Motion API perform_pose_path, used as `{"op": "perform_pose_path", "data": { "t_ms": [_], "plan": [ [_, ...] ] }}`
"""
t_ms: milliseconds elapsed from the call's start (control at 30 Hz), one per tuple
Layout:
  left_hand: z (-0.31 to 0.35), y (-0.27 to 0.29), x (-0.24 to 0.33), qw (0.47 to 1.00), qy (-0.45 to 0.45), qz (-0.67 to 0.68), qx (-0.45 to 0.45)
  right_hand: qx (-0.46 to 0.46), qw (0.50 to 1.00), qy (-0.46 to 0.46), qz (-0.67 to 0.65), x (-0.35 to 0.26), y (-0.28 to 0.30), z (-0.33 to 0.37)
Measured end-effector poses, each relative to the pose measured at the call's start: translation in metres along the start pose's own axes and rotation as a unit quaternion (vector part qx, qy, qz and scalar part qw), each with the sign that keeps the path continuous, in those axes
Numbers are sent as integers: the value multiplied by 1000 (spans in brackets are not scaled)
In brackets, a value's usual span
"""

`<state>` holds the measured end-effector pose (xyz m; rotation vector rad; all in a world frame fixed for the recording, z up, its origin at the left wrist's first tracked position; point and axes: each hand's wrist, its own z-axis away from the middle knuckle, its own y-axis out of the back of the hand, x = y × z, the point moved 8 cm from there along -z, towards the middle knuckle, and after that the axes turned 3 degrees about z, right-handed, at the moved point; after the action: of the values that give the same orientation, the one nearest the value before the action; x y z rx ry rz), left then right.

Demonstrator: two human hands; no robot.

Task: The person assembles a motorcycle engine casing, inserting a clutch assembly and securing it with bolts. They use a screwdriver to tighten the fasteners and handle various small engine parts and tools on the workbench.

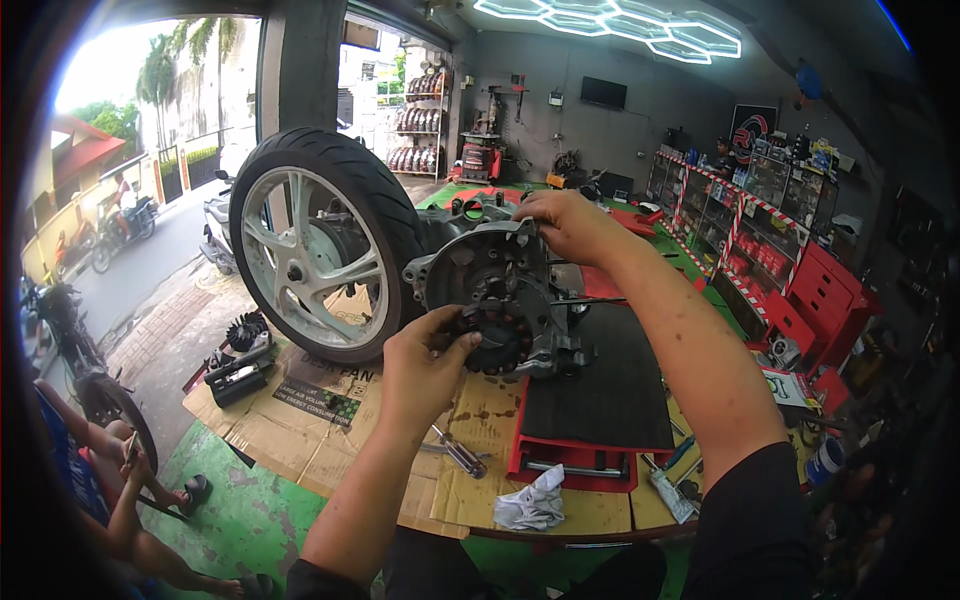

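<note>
My left hand (424, 358) pinches a dark ring-shaped stator coil (515, 342) by its left side, between thumb and fingers. The coil is in front of the lower part of an open grey scooter engine casing (455, 265); I cannot tell whether they touch. At the casing's top right edge, my right hand (572, 226) rests with its fingers curled over the rim, partly hidden behind it. A white-spoked rear wheel with a black tyre (385, 190) stands upright just left of the engine.
A red stand with a black mat (595, 405) lies under the engine. Cardboard (310, 455) covers the bench, with a screwdriver (462, 455), white rag (532, 500), black fan (245, 330) and black tray (238, 380). A person (105, 480) sits at the left; a red cabinet (825, 300) stands right.
</note>
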<state>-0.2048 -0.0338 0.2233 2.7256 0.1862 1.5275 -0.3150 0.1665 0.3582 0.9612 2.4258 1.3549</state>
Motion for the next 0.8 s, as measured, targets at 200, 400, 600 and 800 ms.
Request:
{"op": "perform_pose_path", "data": {
  "t_ms": [200,400,600,800],
  "plan": [
    [-1,5,7,999,-34,25,34,36,997,-47,-46,8,4,5],
    [-16,8,1,999,-25,1,42,-11,997,-72,-26,4,7,-10],
    [-15,2,-7,999,-25,-25,31,1,999,-54,9,2,5,-9],
    [-20,0,-14,994,-67,-7,90,43,998,-28,28,5,7,-4]
  ]
}}
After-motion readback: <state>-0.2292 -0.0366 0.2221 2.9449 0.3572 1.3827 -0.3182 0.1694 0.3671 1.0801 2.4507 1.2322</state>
